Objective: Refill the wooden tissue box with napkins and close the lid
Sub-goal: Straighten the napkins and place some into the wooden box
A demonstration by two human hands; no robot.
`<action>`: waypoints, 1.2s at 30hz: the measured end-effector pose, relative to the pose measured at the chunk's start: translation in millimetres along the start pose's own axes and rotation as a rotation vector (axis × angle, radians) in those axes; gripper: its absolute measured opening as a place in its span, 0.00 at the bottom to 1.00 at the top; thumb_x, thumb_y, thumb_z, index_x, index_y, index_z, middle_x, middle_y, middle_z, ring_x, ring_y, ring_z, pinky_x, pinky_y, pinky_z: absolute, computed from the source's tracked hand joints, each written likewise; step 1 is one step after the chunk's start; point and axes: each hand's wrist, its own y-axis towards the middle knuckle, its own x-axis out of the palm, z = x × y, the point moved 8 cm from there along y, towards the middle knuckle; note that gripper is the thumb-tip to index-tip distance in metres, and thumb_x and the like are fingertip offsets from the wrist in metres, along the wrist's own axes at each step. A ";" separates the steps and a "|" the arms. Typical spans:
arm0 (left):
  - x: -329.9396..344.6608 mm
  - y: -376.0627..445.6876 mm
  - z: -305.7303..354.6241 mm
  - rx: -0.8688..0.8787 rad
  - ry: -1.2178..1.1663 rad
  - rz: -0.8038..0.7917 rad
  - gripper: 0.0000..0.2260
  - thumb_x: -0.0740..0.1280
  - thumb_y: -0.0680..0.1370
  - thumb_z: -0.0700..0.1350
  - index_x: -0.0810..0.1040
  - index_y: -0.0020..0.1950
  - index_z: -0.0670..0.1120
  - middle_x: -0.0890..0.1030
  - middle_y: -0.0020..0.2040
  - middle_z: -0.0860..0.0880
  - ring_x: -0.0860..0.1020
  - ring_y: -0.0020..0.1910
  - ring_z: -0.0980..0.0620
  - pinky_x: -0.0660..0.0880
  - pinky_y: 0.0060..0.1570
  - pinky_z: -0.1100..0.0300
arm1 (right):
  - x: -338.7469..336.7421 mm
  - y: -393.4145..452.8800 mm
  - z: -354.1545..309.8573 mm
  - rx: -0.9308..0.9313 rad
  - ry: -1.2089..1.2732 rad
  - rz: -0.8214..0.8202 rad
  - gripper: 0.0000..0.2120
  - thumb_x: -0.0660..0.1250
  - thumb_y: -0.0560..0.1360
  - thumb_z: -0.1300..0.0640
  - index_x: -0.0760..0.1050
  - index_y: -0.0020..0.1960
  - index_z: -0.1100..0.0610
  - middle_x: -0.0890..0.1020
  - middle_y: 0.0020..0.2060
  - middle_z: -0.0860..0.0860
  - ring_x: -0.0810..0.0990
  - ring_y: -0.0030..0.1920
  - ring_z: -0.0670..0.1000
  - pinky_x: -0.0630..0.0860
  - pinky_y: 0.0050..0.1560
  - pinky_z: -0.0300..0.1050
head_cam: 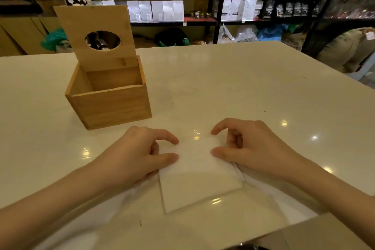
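A wooden tissue box [110, 105] stands on the table at the left. Its lid [95, 36], with a round hole in it, is raised upright at the back, and the inside looks empty. A stack of white napkins [197, 176] lies flat on the table in front of me. My left hand [140, 156] rests on the stack's left edge, thumb and forefinger curled over it. My right hand [249, 148] rests on the right edge the same way. Both hands press on the napkins, and the stack stays on the table.
The white glossy table [233, 87] stretches far to the right and back. Its front edge runs diagonally at the lower right. Behind it stand black shelves [218, 6] with white and dark bags, plus sacks and cardboard boxes on the floor.
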 end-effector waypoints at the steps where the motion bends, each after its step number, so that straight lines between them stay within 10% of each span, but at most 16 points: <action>1: -3.0 -1.0 2.1 0.015 0.119 0.034 0.12 0.65 0.73 0.53 0.75 0.55 0.57 0.75 0.26 0.51 0.74 0.26 0.55 0.69 0.27 0.67 | -4.0 -0.6 -0.4 -0.017 -0.069 0.040 0.11 0.68 0.69 0.47 0.76 0.51 0.45 0.74 0.29 0.45 0.72 0.31 0.43 0.72 0.39 0.46; 5: -23.8 -13.7 23.8 0.233 0.386 0.329 0.13 0.60 0.75 0.54 0.76 0.58 0.57 0.74 0.37 0.58 0.72 0.35 0.58 0.64 0.31 0.69 | -9.0 -4.8 -14.5 -0.252 -0.349 0.109 0.20 0.50 0.75 0.44 0.74 0.59 0.47 0.77 0.47 0.42 0.70 0.49 0.43 0.72 0.47 0.42; 12: 1.8 -15.5 6.1 0.273 0.459 0.201 0.31 0.42 0.71 0.64 0.68 0.67 0.55 0.67 0.69 0.56 0.63 0.68 0.56 0.58 0.62 0.65 | 20.0 -5.5 -15.3 -0.366 -0.470 -0.073 0.27 0.44 0.76 0.44 0.60 0.72 0.51 0.66 0.71 0.46 0.59 0.71 0.47 0.54 0.67 0.41; 30: -5.5 -4.5 5.3 0.134 0.012 0.077 0.04 0.69 0.71 0.47 0.75 0.40 0.56 0.79 0.46 0.58 0.75 0.47 0.60 0.72 0.47 0.66 | 4.5 3.6 -34.5 -0.175 -0.163 -0.101 0.06 0.66 0.72 0.57 0.72 0.47 0.49 0.79 0.43 0.48 0.74 0.39 0.47 0.67 0.39 0.36; 36: -27.9 -0.1 1.3 0.108 0.001 0.084 0.08 0.71 0.70 0.48 0.78 0.47 0.56 0.80 0.43 0.58 0.77 0.47 0.58 0.75 0.51 0.60 | -8.1 10.5 -46.5 -0.083 -0.125 -0.036 0.14 0.70 0.70 0.53 0.77 0.56 0.49 0.79 0.46 0.44 0.75 0.48 0.40 0.70 0.49 0.33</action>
